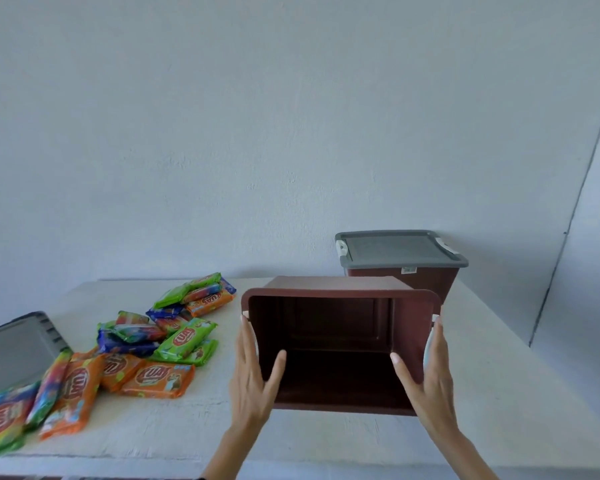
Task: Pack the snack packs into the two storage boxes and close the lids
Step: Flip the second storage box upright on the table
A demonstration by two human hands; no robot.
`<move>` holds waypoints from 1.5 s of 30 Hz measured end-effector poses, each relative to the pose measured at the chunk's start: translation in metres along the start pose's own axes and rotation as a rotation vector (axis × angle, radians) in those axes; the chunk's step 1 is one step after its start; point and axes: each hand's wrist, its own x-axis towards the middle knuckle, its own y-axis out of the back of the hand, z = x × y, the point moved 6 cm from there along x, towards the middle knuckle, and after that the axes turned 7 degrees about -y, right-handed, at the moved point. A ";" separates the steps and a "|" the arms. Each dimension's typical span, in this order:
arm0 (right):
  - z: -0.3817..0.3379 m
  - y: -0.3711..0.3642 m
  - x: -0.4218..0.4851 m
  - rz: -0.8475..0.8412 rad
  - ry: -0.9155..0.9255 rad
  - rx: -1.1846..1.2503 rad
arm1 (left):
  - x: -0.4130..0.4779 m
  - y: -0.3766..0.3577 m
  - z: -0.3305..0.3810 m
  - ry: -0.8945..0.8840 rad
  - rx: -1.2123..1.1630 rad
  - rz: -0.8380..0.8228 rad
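An empty dark red storage box [340, 386] is tipped so its opening faces me, held up just above the white table. My left hand [255, 375] grips its left wall, thumb inside and fingers outside. My right hand [426, 379] grips the right wall the same way. A second dark red box [426, 278] stands behind it at the right with its grey lid [395, 249] on. Several snack packs [125, 351] in orange, green and blue wrappers lie scattered on the left half of the table.
A loose grey lid [13, 348] lies at the table's far left edge, partly under the packs. The white table [499, 410] ends at a front edge near the bottom of the view. A pale wall rises behind, with a corner at the right.
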 end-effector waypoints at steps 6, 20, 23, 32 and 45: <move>-0.018 0.009 0.020 0.050 0.010 -0.122 | 0.026 0.011 0.007 0.003 0.224 0.033; -0.026 -0.014 0.051 -0.427 -0.174 -0.656 | 0.068 0.008 -0.011 0.156 0.799 -0.410; -0.043 -0.027 0.053 -0.361 0.054 -0.855 | 0.071 -0.011 0.005 -0.076 0.918 -0.462; -0.023 -0.033 0.056 -0.495 -0.058 -0.761 | 0.074 -0.012 -0.025 -0.048 1.042 -0.688; 0.005 -0.008 0.058 -0.420 -0.429 0.284 | 0.078 0.009 -0.060 0.310 -0.129 -0.506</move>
